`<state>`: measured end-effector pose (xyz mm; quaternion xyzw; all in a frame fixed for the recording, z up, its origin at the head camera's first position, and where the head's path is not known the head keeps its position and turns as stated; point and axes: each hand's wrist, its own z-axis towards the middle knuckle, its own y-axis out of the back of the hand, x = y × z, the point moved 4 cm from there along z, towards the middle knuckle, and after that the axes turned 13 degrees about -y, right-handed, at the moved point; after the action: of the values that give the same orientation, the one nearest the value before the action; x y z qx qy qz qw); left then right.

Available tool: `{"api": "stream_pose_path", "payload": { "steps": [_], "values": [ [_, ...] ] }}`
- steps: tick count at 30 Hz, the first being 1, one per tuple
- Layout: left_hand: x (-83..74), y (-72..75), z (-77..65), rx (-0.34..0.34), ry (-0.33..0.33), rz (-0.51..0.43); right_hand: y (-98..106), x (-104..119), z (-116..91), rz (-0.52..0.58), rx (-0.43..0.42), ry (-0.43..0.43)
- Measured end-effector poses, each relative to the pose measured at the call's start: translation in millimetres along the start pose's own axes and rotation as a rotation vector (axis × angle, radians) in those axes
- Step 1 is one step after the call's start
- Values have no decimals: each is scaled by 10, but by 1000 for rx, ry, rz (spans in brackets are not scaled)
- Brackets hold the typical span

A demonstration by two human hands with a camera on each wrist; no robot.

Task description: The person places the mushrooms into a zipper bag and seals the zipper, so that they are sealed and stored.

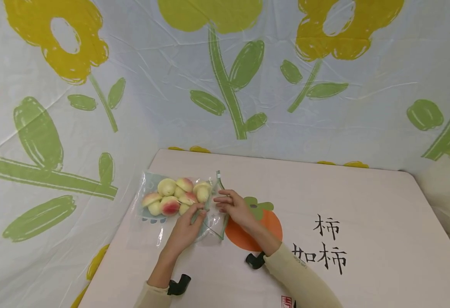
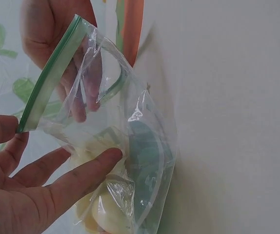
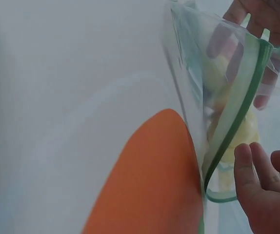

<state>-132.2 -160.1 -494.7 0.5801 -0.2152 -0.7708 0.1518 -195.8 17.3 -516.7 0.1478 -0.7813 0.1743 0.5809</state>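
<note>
A clear zip bag with a green zip strip lies on the table, its mouth gaping toward the right. Inside, several rounded pale-yellow pieces with red blush, like toy peaches or mushrooms, are bunched at its left end. At the mouth's near edge, my left hand pinches the rim by the green strip, the other fingers spread along the plastic. My right hand is beside the mouth, fingers extended and loosely apart. In the right wrist view, its fingertips are near the strip, holding nothing.
The pale table mat bears a printed orange persimmon and black characters to the right. A flowered cloth hangs behind and at the left of the table. Small black fittings are on both wrists.
</note>
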Motion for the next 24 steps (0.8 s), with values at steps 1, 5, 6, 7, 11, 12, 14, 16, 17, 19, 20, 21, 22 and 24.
{"api": "stream_pose_path", "payload": {
  "steps": [1, 5, 6, 7, 11, 12, 14, 16, 17, 19, 20, 21, 22, 24],
  "values": [
    [-1, 1, 0, -1, -1, 1, 13, -1, -4, -3, -7, 2],
    [-4, 2, -2, -2, -9, 1, 58, 7, -21, -6, -33, 9],
    [-6, 2, -3, -2, -9, 0, 67, 10, -26, -7, -37, 11],
    [-8, 3, -3, -1, -7, -1, 76, 15, -35, -5, -40, 7],
    [-16, 4, -4, 3, 6, -9, 131, 24, -68, -23, -76, 0],
    [-19, 4, -3, 2, 11, -13, 149, 25, -77, -31, -86, 1],
    [-25, 2, -1, 3, 11, -14, 186, 26, -91, -50, -105, 7],
    [-33, -1, 1, 3, 13, -13, 222, 29, -105, -62, -117, 11],
    [-39, -3, 1, 4, 14, -13, 237, 35, -116, -61, -117, 10],
    [-57, -5, 0, 5, 17, -7, 273, 36, -130, -66, -122, 13],
    [-67, -6, 0, 6, 17, -3, 290, 34, -137, -63, -123, 14],
    [-82, -8, -1, 9, 11, 5, 303, 42, -149, -61, -127, 15],
    [-96, -10, -1, 11, 2, 12, 321, 39, -155, -58, -132, 15],
    [-121, -13, 4, 15, -13, 24, 355, 31, -166, -57, -140, 17]
  ]
}}
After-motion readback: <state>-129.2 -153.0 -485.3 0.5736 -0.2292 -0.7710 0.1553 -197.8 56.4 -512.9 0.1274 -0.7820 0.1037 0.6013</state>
